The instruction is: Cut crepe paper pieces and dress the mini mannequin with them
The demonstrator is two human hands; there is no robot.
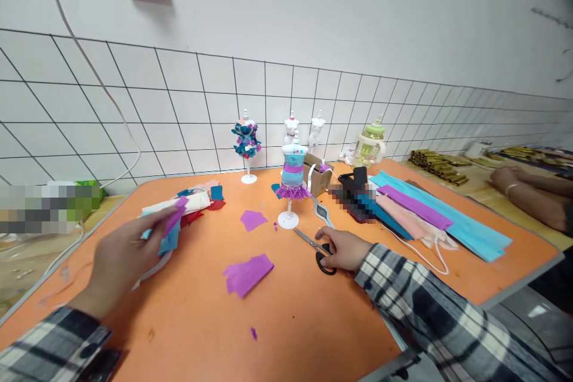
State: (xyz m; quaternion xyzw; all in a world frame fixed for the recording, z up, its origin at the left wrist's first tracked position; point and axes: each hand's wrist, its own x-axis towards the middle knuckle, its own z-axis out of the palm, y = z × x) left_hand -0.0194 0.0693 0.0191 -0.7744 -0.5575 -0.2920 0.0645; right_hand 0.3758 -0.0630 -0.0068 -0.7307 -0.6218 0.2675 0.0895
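My left hand (122,255) is raised over the left of the orange table (295,322), fingers closed on small pieces of blue and purple crepe paper (172,228). My right hand (344,249) rests on the table with its fingers curled over the black handles of a pair of scissors (313,246). Just beyond the scissors stands a small white mannequin (292,182) dressed in blue and purple paper. Purple paper scraps (247,273) lie between my hands.
More mannequins (246,142) stand by the tiled wall, with a cardboard box (319,178) and a green bottle (369,144). Long crepe paper strips (447,221) lie at right. A paper roll and scraps (197,200) sit at left. Another person's arm (528,194) rests at far right.
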